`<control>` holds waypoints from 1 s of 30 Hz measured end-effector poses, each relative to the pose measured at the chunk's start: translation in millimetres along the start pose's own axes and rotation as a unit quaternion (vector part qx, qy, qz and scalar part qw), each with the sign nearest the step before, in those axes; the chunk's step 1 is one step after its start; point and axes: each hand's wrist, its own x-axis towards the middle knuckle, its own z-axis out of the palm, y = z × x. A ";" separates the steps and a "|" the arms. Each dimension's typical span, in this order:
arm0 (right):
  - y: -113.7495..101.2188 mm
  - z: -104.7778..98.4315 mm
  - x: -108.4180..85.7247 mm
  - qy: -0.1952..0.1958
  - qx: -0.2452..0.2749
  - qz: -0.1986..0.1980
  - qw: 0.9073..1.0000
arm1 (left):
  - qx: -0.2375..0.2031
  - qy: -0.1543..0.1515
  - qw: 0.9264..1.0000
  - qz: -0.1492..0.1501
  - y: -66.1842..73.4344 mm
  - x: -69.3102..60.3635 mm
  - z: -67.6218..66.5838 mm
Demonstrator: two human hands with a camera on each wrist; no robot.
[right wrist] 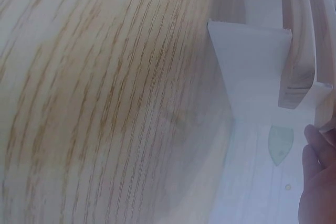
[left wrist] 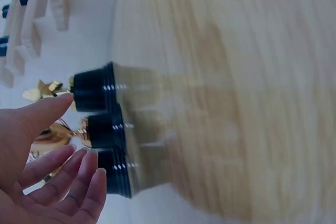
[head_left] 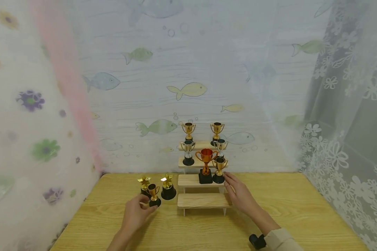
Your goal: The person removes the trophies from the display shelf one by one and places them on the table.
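My left hand (head_left: 135, 212) is around a small gold cup trophy (head_left: 153, 191) on a black base, standing on the table. In the left wrist view, thumb and fingers (left wrist: 84, 182) are spread, with the trophy between them and no firm grip visible. Two gold star trophies (head_left: 168, 188) on black bases stand close by. My right hand (head_left: 241, 195) lies with extended fingers at the right side of a stepped wooden stand (head_left: 202, 200), beside another small gold trophy (head_left: 219, 170). Whether its fingertips touch that trophy is unclear. A larger orange-bronze trophy (head_left: 206, 158) shares that step.
Two silver trophies (head_left: 188, 152) stand on the step above, and two gold trophies (head_left: 217, 132) on the top step. A black object (head_left: 257, 241) lies by the right sleeve (head_left: 282, 240). Patterned curtains (head_left: 188, 69) enclose the wooden table (head_left: 276, 198).
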 end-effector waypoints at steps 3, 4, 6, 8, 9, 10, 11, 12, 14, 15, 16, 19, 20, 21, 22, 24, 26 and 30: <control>-0.7 -0.3 0.4 0.006 -0.002 -0.008 1.000 | -0.007 -0.008 1.000 0.002 7.8 -3.1 1.2; -0.6 -0.2 0.5 0.007 -0.003 -0.010 1.000 | -0.008 -0.011 1.000 0.007 10.6 -4.0 2.1; -0.9 -0.2 0.5 0.010 -0.003 -0.014 1.000 | -0.012 -0.015 1.000 0.023 16.3 -5.6 4.4; -0.8 -0.1 0.5 0.012 -0.002 -0.015 1.000 | -0.012 -0.019 0.999 0.045 21.9 -7.0 7.5; -0.7 0.0 0.5 0.011 -0.002 -0.014 1.000 | -0.015 -0.022 0.998 0.056 24.5 -7.5 9.1; -0.5 0.0 0.6 0.009 -0.003 -0.012 1.000 | -0.019 -0.024 0.998 0.062 27.3 -7.9 10.6; -0.3 0.0 0.6 0.008 -0.003 -0.011 1.000 | -0.020 -0.026 0.997 0.071 29.8 -8.1 12.1; -0.2 0.0 0.6 0.006 -0.005 -0.010 1.000 | -0.021 -0.028 0.996 0.077 32.3 -8.2 13.5; 0.2 -0.1 0.5 0.002 -0.006 -0.006 1.000 | -0.022 -0.028 0.995 0.095 37.4 -8.2 15.6; 0.2 -0.2 0.5 0.000 -0.005 -0.003 1.000 | -0.024 -0.030 0.994 0.099 39.8 -7.8 16.7; 0.5 -0.1 0.6 -0.002 -0.004 -0.001 1.000 | -0.022 -0.029 0.994 0.105 42.3 -7.5 17.9; 1.0 0.1 0.5 -0.006 0.000 0.004 1.000 | -0.021 -0.031 0.992 0.124 50.2 -5.7 22.2; 1.0 0.2 0.6 -0.006 0.000 0.005 1.000 | -0.023 -0.032 0.991 0.125 53.1 -5.0 23.9; 0.8 0.2 0.6 -0.007 0.000 0.005 1.000 | -0.025 -0.033 0.991 0.126 56.0 -4.2 25.8; 0.9 0.4 0.7 -0.007 0.000 0.005 1.000 | -0.027 -0.033 0.990 0.131 59.3 -3.6 27.6; 0.6 0.2 0.8 -0.008 0.000 0.006 1.000 | -0.033 -0.035 0.989 0.138 66.0 -2.3 31.3; 0.2 0.0 0.6 -0.009 0.000 0.008 1.000 | -0.035 -0.035 0.988 0.147 71.8 -1.1 35.3; -0.1 -0.9 -0.7 -0.013 0.004 0.014 1.000 | -0.041 -0.032 0.984 0.169 82.7 0.9 43.1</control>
